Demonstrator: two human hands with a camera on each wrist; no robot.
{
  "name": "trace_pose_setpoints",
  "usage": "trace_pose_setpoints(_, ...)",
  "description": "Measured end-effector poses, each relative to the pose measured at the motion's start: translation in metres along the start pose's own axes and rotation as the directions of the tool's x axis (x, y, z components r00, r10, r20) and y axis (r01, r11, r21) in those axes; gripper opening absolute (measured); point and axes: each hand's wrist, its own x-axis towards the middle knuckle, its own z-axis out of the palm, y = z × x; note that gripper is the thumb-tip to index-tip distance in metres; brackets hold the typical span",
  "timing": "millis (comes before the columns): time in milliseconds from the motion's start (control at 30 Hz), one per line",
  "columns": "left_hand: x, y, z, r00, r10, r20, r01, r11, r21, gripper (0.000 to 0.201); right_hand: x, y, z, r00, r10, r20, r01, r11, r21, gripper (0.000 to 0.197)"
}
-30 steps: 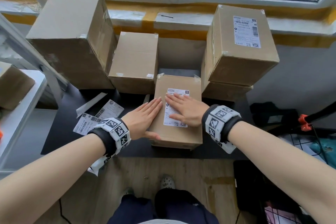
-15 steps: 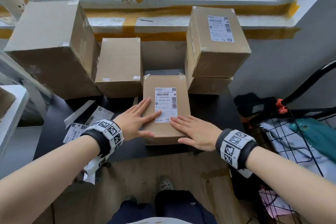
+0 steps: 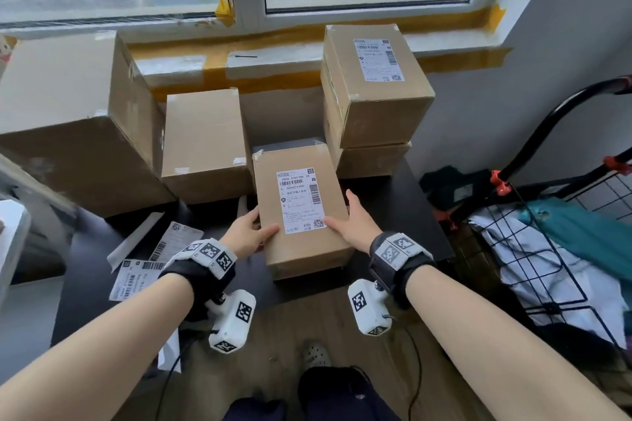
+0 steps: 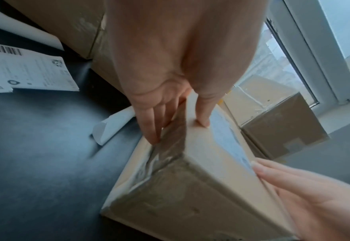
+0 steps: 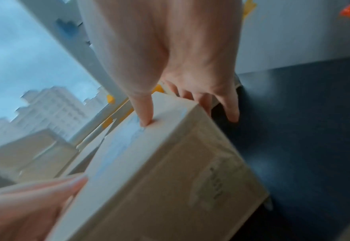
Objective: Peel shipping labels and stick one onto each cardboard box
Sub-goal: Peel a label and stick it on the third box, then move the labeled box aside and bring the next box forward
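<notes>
A small cardboard box lies at the middle of the black table, with a white shipping label stuck flat on its top. My left hand grips its left side, thumb on top and fingers down the side wall, as the left wrist view shows of the left hand on the box. My right hand grips the right side the same way. In the right wrist view the right hand has its thumb on the box top. I cannot tell whether the box is off the table.
A labelled box is stacked on another at the back right. A bare medium box and a large box stand at the left. Loose labels lie on the table's left. A wire cart stands at the right.
Both hands have slid off the label, where they lay flat on the box top, out to the box's left and right sides. They now clasp it there.
</notes>
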Motion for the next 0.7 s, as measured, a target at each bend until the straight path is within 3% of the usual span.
trace_pose_setpoints(100, -0.006, 0.005, 0.002, 1.000, -0.016, -0.023, 0.013, 0.995, -0.104, 0.038, -0.007, 0.002, 0.002, 1.000, -0.003, -0.018, 0.004, 0.998, 0.068, 0.066)
trace_pose_setpoints(233, -0.017, 0.006, -0.006, 0.999, -0.029, -0.023, 0.025, 0.984, -0.178, 0.036, -0.026, 0.006, -0.003, 1.000, 0.018, -0.008, -0.016, 0.977, 0.213, 0.061)
trace_pose_setpoints(467, -0.024, 0.025, 0.000, 0.997, 0.046, 0.065, -0.041, 0.997, -0.070, 0.035, -0.060, 0.024, -0.025, 0.996, 0.077, -0.040, -0.058, 0.936, 0.347, 0.055)
trace_pose_setpoints(600, -0.022, 0.037, 0.028, 0.981, 0.051, 0.185, -0.052, 0.999, 0.004, 0.030, -0.072, 0.043, -0.050, 0.987, 0.137, -0.089, -0.096, 0.927, 0.363, 0.053)
trace_pose_setpoints(700, -0.018, 0.044, 0.058, 0.976, 0.068, 0.208, -0.080, 0.996, 0.049, 0.029, -0.072, 0.058, -0.070, 0.977, 0.175, -0.120, -0.126, 0.934, 0.334, 0.055)
